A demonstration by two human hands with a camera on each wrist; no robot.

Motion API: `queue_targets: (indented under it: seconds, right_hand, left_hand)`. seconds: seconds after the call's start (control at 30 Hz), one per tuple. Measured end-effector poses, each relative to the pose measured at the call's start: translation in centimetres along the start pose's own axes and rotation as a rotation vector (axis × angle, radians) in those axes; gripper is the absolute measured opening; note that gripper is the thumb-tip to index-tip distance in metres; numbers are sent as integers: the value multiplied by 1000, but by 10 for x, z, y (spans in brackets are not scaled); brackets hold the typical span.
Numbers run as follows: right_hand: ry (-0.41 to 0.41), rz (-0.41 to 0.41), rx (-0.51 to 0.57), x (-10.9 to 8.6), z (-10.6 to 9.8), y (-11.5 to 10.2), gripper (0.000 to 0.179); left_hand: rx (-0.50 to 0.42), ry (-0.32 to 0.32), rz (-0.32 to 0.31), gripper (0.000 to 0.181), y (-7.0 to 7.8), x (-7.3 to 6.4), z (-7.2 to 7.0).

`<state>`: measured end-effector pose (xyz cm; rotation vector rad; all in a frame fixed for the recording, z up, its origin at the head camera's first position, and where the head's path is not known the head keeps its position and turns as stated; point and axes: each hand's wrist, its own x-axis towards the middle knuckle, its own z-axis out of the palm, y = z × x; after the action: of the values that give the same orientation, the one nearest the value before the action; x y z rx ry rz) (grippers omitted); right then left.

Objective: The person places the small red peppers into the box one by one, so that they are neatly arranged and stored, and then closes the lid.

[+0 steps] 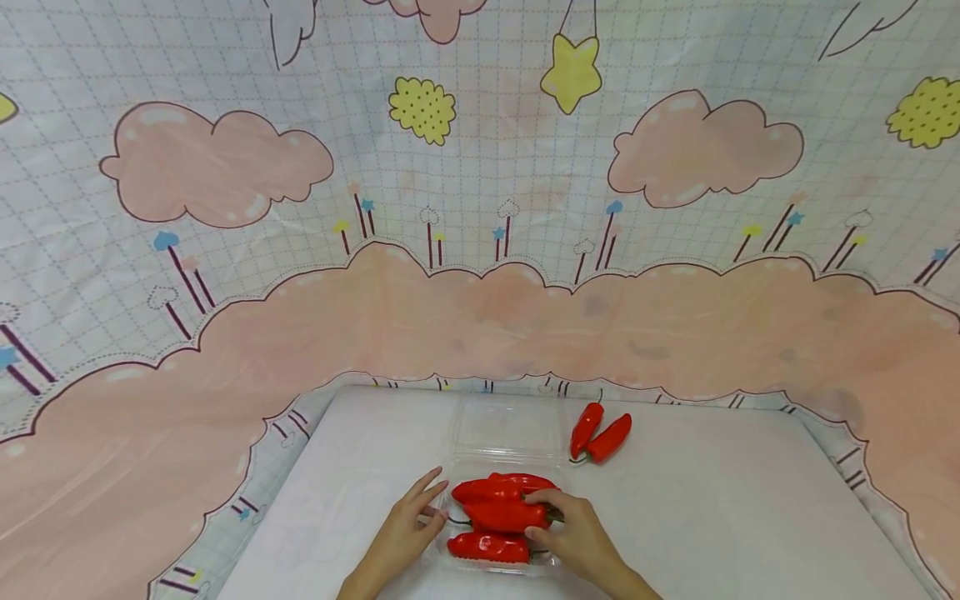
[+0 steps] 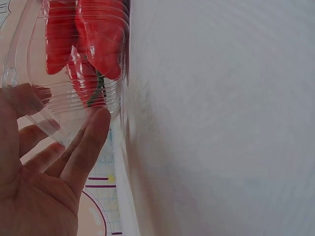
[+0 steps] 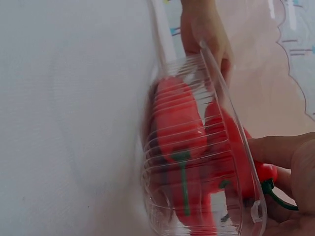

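A clear plastic clamshell box (image 1: 555,560) stands on the table with its lid raised behind, holding several red peppers (image 1: 487,547). My right hand (image 1: 573,533) grips one red pepper (image 1: 510,517) near its stem end, thumb on the near side and fingers on the far side. That pepper lies on top of others, with its green stem (image 3: 280,200) showing past the box rim in the right wrist view. At the box's left side, my left hand (image 1: 405,525) has its fingers spread, fingertips (image 2: 102,118) against the ribbed plastic wall.
Two more red peppers (image 1: 609,438) lie on the white table (image 1: 712,500), right of the lid (image 1: 506,423). Behind the table hangs a printed cloth (image 1: 480,325) with clouds and stars.
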<state>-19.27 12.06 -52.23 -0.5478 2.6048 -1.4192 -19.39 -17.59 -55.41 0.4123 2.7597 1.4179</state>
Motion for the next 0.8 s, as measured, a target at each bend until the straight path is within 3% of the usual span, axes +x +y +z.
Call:
queue_targets:
  seconds: [0.8]
  right_hand:
    - [-7,13,-155,2,10,-3,46]
  left_hand:
    - [18,8,-18,50,4,0,0]
